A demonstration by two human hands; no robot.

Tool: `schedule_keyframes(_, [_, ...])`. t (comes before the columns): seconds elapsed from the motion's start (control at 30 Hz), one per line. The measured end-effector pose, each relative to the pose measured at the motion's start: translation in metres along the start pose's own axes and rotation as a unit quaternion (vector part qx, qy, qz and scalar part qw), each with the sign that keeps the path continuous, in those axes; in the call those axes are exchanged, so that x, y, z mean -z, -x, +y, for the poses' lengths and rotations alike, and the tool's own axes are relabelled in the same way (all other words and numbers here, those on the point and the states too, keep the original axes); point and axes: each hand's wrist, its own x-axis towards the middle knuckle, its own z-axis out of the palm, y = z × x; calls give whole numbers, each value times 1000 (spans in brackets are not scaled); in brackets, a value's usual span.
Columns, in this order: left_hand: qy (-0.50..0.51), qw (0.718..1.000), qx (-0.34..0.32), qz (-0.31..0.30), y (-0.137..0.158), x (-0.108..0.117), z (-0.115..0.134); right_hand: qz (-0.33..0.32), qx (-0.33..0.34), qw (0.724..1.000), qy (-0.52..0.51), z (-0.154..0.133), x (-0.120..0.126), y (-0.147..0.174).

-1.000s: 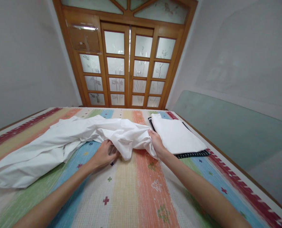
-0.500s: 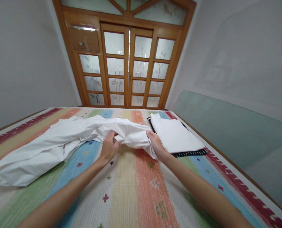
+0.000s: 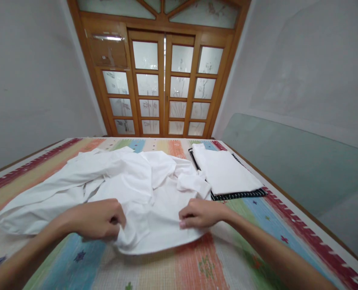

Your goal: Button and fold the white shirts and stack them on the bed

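Observation:
A rumpled white shirt lies spread over the striped bed cover, with a long sleeve-like part stretching to the left. My left hand is closed on the shirt's near edge, and cloth bunches below its fingers. Farther right, my right hand pinches the same near part, its thumb and fingers pressed together. Between the two hands the edge hangs in a shallow curve just over the cover. Folds hide the shirt's far side in part.
Right of the shirt lies a folded white cloth on top of a black-and-white striped one. The colourful striped cover spreads beneath everything. Behind stand wooden glass-paned doors; a pale green panel lines the right wall.
Both hands have come nearer and moved apart, drawing the shirt's near edge toward me. The bunched cloth is now spread wider. The folded stack stays in place.

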Motion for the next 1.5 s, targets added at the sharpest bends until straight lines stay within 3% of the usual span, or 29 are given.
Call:
schedule_keyframes(0.07, [24, 992, 48, -116, -2, -11, -1, -73, -2, 994, 81, -7, -13, -5])
schedule_keyframes(0.1, [38, 987, 65, -145, -4, -13, -2, -90, -14, 990, 109, -11, -18, -7])
schedule_keyframes(0.17, [70, 987, 63, -129, -10, -12, -5, -83, -41, 986, 137, -16, -22, -9])
schedule_keyframes(0.23, [90, 994, 35, -44, -19, -5, -10, -17, -71, 987, 147, -16, -17, -7])
schedule_keyframes(0.3, [77, 993, 25, 91, -33, 1, -18, 94, -127, 973, 168, -12, -7, -3])
schedule_keyframes(0.4, [31, 958, 38, 282, -61, 3, -38, 233, -261, 906, 236, 5, 10, 4])
schedule_keyframes(0.47, [0, 939, 14, 343, -82, -2, -54, 266, -333, 864, 268, 18, 18, 9])
schedule_keyframes(0.57, [-32, 938, 19, 346, -111, -15, -73, 248, -377, 853, 263, 36, 22, 12])
schedule_keyframes(0.67, [-38, 956, 69, 284, -133, -31, -80, 205, -380, 872, 230, 47, 21, 13])
schedule_keyframes(0.77, [-58, 952, 117, 277, -148, -45, -80, 207, -369, 883, 201, 50, 21, 11])
schedule_keyframes(0.87, [-82, 941, 139, 297, -157, -53, -81, 307, -322, 875, 190, 44, 25, 8])
schedule_keyframes(1.0, [-63, 939, 144, 306, -163, -49, -85, 511, -194, 819, 173, 21, 24, 3])
schedule_keyframes(1.07, [-28, 932, 136, 334, -164, -41, -84, 549, -121, 809, 172, 8, 15, 1])
schedule_keyframes(1.13, [10, 911, 128, 393, -165, -31, -78, 514, -35, 835, 192, -4, 0, -1])
schedule_keyframes(1.23, [83, 878, 98, 461, -166, -14, -61, 362, 85, 887, 274, -24, -29, -6])
schedule_keyframes(1.4, [187, 899, 22, 396, -173, -3, -28, 117, 130, 934, 311, -49, -69, -16])
schedule_keyframes(1.5, [157, 916, -24, 369, -183, -8, -16, 38, 113, 953, 278, -53, -84, -19])
